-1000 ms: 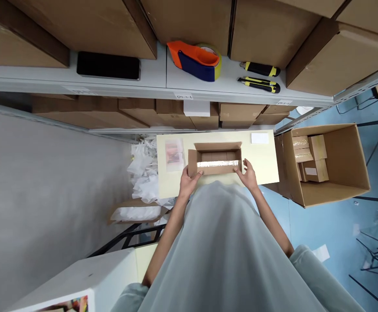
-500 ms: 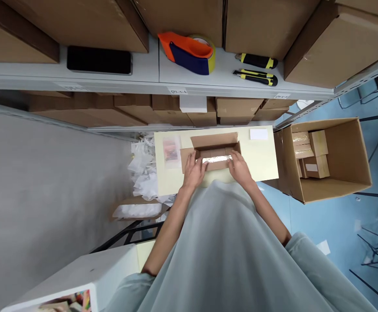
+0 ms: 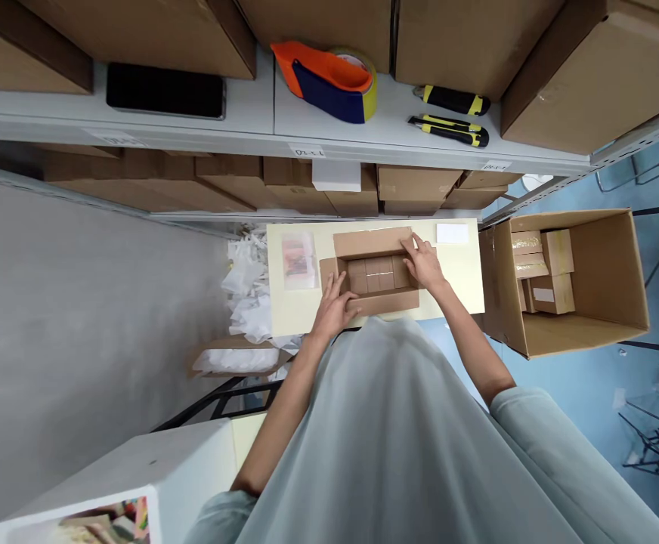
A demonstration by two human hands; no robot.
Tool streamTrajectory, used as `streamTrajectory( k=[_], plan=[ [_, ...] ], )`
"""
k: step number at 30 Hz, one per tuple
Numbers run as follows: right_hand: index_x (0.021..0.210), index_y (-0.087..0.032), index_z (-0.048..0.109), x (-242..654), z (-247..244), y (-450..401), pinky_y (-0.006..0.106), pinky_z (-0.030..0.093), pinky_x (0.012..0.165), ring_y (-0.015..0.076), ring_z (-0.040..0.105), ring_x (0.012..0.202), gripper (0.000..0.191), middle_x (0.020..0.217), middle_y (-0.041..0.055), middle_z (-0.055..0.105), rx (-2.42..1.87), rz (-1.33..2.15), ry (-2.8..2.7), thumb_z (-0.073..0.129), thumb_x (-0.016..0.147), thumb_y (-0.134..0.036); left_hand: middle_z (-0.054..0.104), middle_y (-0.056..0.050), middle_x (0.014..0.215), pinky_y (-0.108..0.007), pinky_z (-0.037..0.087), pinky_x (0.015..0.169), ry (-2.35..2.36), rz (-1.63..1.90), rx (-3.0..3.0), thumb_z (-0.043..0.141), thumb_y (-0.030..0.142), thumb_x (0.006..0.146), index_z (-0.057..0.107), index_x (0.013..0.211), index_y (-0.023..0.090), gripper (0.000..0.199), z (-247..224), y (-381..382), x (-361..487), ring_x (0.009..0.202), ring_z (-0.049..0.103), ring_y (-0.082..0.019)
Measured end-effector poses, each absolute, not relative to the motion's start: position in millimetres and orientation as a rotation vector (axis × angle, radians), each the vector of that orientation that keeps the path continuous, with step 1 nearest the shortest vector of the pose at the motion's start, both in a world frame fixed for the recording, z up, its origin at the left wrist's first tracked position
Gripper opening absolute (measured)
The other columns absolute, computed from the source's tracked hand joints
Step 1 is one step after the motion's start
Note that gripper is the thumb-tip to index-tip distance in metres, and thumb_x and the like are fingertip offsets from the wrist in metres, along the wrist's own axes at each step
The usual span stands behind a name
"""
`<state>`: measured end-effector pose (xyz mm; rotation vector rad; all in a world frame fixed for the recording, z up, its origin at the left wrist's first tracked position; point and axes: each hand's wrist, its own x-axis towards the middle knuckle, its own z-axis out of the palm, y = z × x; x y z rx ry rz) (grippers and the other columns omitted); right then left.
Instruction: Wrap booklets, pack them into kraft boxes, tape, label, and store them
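An open cardboard box (image 3: 379,281) rests on the pale yellow tabletop (image 3: 289,313) in front of me, its flaps folded outward and its bare bottom showing. My left hand (image 3: 332,308) grips its near left corner, thumb over the near flap and fingers along the left side. At the far right corner my right hand (image 3: 425,266) has hold of the box edge, with the thumb and fingers around the right wall and flap. A clear packet with a pink and orange picture (image 3: 300,261) lies left of the box. A white card (image 3: 452,233) lies beyond my right hand.
On the shelf above are a black phone (image 3: 165,91), a tape dispenser (image 3: 329,81) and two utility knives (image 3: 453,113). A large carton (image 3: 607,279) with several small boxes stands at the right. Crumpled white paper (image 3: 247,287) and a white bin (image 3: 137,476) are at the left.
My right hand has moved from the near edge to the far right corner. The near flap, earlier raised with its shiny taped edge between my hands, now lies folded outward toward me.
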<state>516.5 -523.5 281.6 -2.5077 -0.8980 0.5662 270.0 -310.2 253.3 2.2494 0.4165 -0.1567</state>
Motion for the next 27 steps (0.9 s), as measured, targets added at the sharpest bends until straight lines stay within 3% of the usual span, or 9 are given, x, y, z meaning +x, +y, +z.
streamTrajectory(
  k=[3,7,10,14,20,23,27],
  plan=[
    [0.147,-0.021,0.072,519.3,267.2,-508.9,0.061,0.046,0.123,0.037,0.053,0.142,0.042,0.164,0.0179,0.058,-2.565,0.517,-0.765,0.056,0.108,-0.017,0.05,-0.014,0.174,-0.067,0.031,0.138,0.532,-0.064,2.225,0.076,0.022,0.09,0.073,0.09,0.023,0.003,247.6,-320.9,274.2,0.175,0.018,-0.038],
    [0.123,-0.019,0.081,526.5,260.5,-499.0,0.052,0.053,0.114,0.0335,0.057,0.129,0.039,0.141,0.0187,0.071,-2.615,0.529,-0.756,0.044,0.112,-0.017,0.061,-0.01,0.165,-0.064,0.036,0.137,0.625,0.007,2.205,0.074,0.017,0.09,0.071,0.081,0.025,0.012,249.5,-326.4,283.1,0.173,0.028,-0.036],
    [0.125,-0.017,0.081,536.4,268.0,-497.1,0.051,0.055,0.107,0.0349,0.057,0.12,0.044,0.128,0.0194,0.075,-2.663,0.524,-0.839,0.039,0.112,-0.017,0.061,-0.008,0.164,-0.062,0.035,0.139,0.577,0.066,2.231,0.069,0.015,0.093,0.072,0.082,0.025,0.015,254.7,-320.5,288.7,0.172,0.029,-0.035],
    [0.13,-0.015,0.08,546.8,279.8,-491.5,0.053,0.056,0.103,0.0373,0.057,0.12,0.045,0.132,0.0194,0.074,-2.76,0.423,-0.834,0.039,0.113,-0.019,0.059,-0.008,0.167,-0.063,0.036,0.138,0.495,0.12,2.258,0.065,0.015,0.097,0.075,0.084,0.024,0.018,253.2,-306.3,301.4,0.173,0.027,-0.035],
    [0.126,-0.016,0.081,546.2,286.5,-474.4,0.055,0.057,0.106,0.0387,0.058,0.128,0.041,0.131,0.0226,0.074,-2.912,0.533,-0.748,0.044,0.109,-0.012,0.065,-0.011,0.159,-0.067,0.043,0.131,0.481,-0.005,2.251,0.068,0.01,0.094,0.075,0.083,0.022,0.018,238.8,-299.4,316.0,0.172,0.029,-0.043],
    [0.139,-0.016,0.074,528.9,303.4,-465.6,0.061,0.055,0.11,0.0403,0.058,0.135,0.043,0.145,0.0255,0.067,-2.961,0.497,-0.685,0.047,0.105,-0.01,0.061,-0.013,0.164,-0.07,0.038,0.133,0.43,0.006,2.24,0.069,0.009,0.092,0.079,0.095,0.021,0.015,246.9,-304.1,309.9,0.172,0.025,-0.044],
    [0.161,-0.018,0.055,458.6,330.8,-431.0,0.062,0.051,0.118,0.0419,0.056,0.144,0.054,0.166,0.0248,0.047,-2.784,0.322,-0.68,0.05,0.108,-0.021,0.048,-0.013,0.175,-0.058,0.037,0.138,0.415,0.145,2.144,0.058,0.016,0.1,0.071,0.141,0.021,0.043,264.9,-290.5,284.0,0.168,0.038,-0.035]
  ],
)
